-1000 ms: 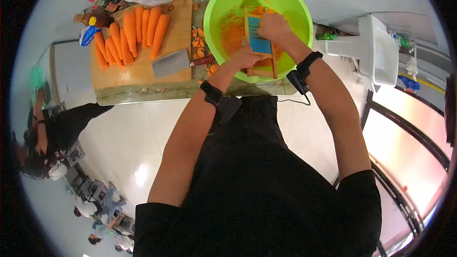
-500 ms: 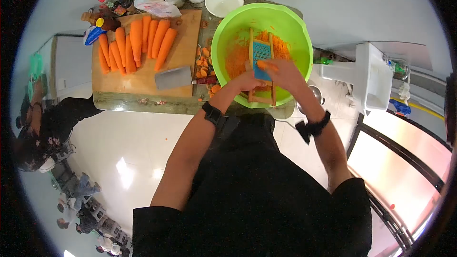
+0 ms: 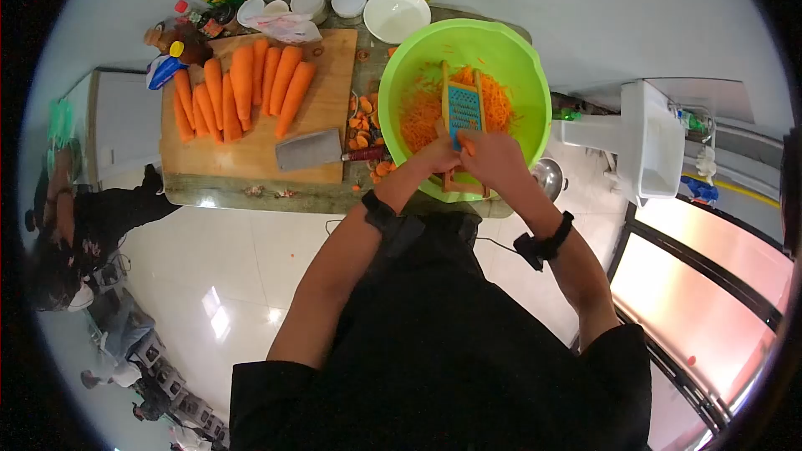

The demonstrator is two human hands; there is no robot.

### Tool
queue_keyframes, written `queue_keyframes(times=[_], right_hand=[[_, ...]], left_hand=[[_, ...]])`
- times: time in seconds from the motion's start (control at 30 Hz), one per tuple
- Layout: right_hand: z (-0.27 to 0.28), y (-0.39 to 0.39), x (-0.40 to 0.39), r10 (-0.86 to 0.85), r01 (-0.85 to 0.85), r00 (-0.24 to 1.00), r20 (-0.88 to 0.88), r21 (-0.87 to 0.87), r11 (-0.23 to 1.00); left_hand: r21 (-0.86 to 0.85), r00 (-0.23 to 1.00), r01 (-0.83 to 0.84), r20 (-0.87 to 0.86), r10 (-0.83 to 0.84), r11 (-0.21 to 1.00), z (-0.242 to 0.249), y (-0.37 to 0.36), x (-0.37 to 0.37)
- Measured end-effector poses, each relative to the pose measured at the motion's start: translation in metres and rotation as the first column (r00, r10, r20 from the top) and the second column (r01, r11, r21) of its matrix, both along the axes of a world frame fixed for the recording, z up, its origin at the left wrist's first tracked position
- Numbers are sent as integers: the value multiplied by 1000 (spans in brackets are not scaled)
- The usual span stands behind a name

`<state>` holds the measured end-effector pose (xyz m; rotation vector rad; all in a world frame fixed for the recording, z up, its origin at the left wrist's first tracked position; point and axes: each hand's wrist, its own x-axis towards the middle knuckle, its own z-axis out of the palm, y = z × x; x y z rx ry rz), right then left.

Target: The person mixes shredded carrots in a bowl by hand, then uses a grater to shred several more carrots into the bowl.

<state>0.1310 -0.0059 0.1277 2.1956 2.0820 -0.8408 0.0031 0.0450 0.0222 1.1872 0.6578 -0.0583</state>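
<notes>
A wooden-framed grater (image 3: 465, 110) with a blue grating plate leans inside a large green basin (image 3: 528, 63). Grated carrot (image 3: 499, 104) lies on the basin floor around it. My left hand (image 3: 438, 155) is closed on the lower part of the grater's frame. In my right hand (image 3: 494, 159), closed fingers press a carrot piece (image 3: 469, 147) against the lower end of the plate; most of the piece is hidden by the hand.
Left of the basin, several peeled carrots (image 3: 242, 83) and a cleaver (image 3: 309, 150) lie on a wooden cutting board (image 3: 251, 163). Carrot scraps (image 3: 364, 124) sit between board and basin. Behind are a white bowl (image 3: 397, 17), cups and bottles. Another person (image 3: 92, 209) is at far left.
My right hand has slid down the grater with the carrot piece, toward me. The whole view has shifted slightly, so the table appears lower.
</notes>
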Motion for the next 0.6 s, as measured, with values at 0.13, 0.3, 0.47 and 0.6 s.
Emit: queue_keyframes(times=[0.13,0.3,0.47,0.6], right_hand=[[-20,29,8,76,-79,987,140,18,997],[-44,78,25,-56,68,992,113,-103,992],[-66,109,20,-120,107,964,236,70,992],[-81,123,23,-48,56,972,229,-27,998]], left_hand=[[234,975,-190,156,156,953,-56,-16,11],[203,998,-51,-14,55,978,-103,-31,13],[75,998,-61,-1,61,995,-58,-18,10],[-52,991,-115,58,118,992,-64,-25,5]])
